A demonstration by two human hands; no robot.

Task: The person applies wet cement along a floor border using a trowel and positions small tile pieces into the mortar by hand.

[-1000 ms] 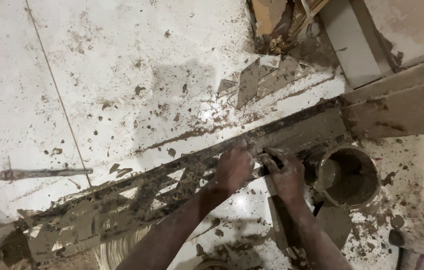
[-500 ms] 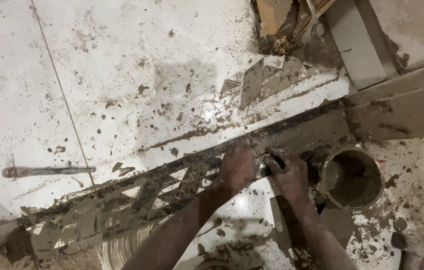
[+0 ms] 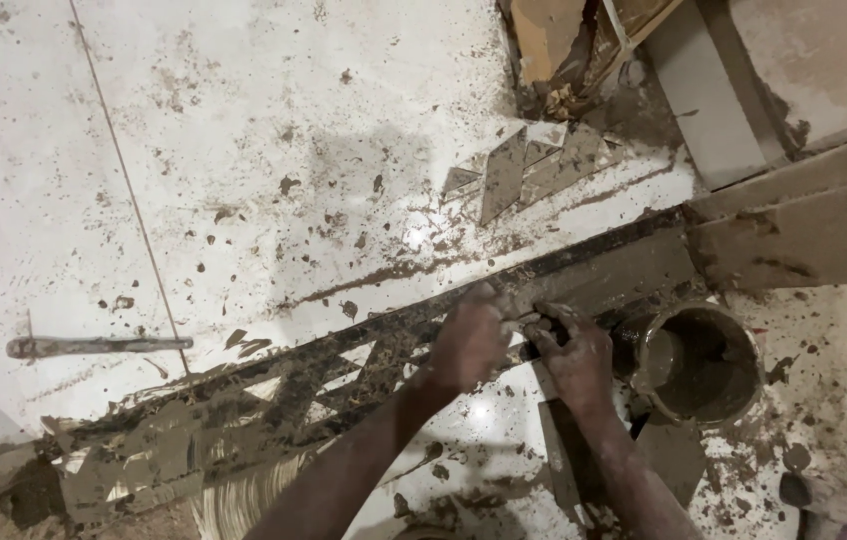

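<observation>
Both hands, left (image 3: 469,340) and right (image 3: 572,355), stay pressed on the mortar-smeared strip (image 3: 364,365), fingers curled; only the view has shifted. Mortar bucket (image 3: 704,362) sits beside them.

A pale tiled floor (image 3: 244,130) fills most of the view, speckled with dark clumps and smears of wet mortar. A thin grout line (image 3: 129,190) runs down its left part. Near the left edge a mud-coated metal rod (image 3: 94,346) lies flat on the tile. Toward the top, a cluster of triangular and diamond-shaped tile offcuts (image 3: 524,165) lies scattered beside a heap of broken brown rubble (image 3: 564,50). A white strip (image 3: 709,100) slants down at the upper right, next to wide grey-brown boards (image 3: 804,225). At lower right stands a round bucket (image 3: 699,360) holding grey slurry, with mortar crumbs around it.
</observation>
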